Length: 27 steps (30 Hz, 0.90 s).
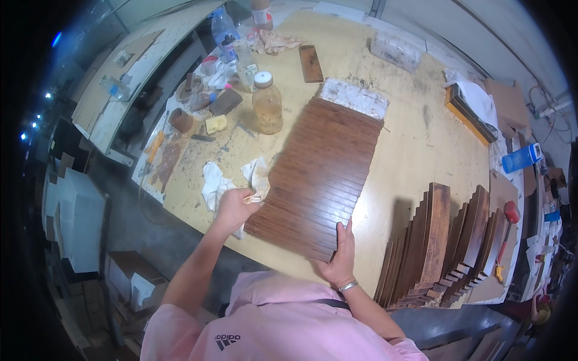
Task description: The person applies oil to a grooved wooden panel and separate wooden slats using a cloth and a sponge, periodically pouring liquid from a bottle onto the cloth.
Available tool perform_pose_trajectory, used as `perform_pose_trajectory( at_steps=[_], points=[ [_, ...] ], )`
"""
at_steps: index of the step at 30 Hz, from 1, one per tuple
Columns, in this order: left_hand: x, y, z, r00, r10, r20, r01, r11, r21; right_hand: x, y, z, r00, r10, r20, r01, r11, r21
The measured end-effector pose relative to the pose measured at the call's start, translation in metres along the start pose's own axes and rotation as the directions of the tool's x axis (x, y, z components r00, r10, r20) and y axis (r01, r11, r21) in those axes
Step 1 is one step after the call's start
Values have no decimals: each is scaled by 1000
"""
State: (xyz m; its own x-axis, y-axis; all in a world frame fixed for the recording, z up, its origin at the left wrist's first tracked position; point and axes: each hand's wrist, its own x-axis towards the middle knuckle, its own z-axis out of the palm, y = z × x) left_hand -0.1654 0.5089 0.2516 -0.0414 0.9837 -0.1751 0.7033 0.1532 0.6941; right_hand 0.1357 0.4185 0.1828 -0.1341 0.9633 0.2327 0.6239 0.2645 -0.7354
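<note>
A row of dark brown wooden slats point(319, 174) lies side by side on the table in front of me, with a whitish, stained block point(355, 98) at its far end. My left hand point(233, 210) is closed at the near left edge of the row, pinching a stained white rag point(257, 180). More crumpled white cloth point(215, 183) lies just left of that hand. At the near right corner, my right hand point(341, 256) grips the end of the nearest slats, thumb and fingers along the edge; some fingers are hidden underneath.
Several stacks of slats point(433, 234) stand at the right, beside a red-handled screwdriver point(510, 216). A white-capped jar of amber liquid point(267, 105), a yellow sponge point(216, 124) and bottles point(224, 33) stand on the left. One short board point(311, 64) lies farther back.
</note>
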Motion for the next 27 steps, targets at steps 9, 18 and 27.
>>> perform_pose_trajectory(
  at_steps=[9, 18, 27],
  points=[
    [5, -3, -1, 989, -110, 96, 120, 986, -112, 0, 3, -1, 999, 19, 42, -20, 1000, 18],
    [2, -27, -1, 986, -131, 105, 149, 971, -187, -1, 3, -1, 999, 14, 36, -15, 1000, 20],
    [-62, -32, 37, 978, -197, 73, 177, 584, -793, -2, 7, -2, 999, 2, 51, -5, 998, 56]
  ],
)
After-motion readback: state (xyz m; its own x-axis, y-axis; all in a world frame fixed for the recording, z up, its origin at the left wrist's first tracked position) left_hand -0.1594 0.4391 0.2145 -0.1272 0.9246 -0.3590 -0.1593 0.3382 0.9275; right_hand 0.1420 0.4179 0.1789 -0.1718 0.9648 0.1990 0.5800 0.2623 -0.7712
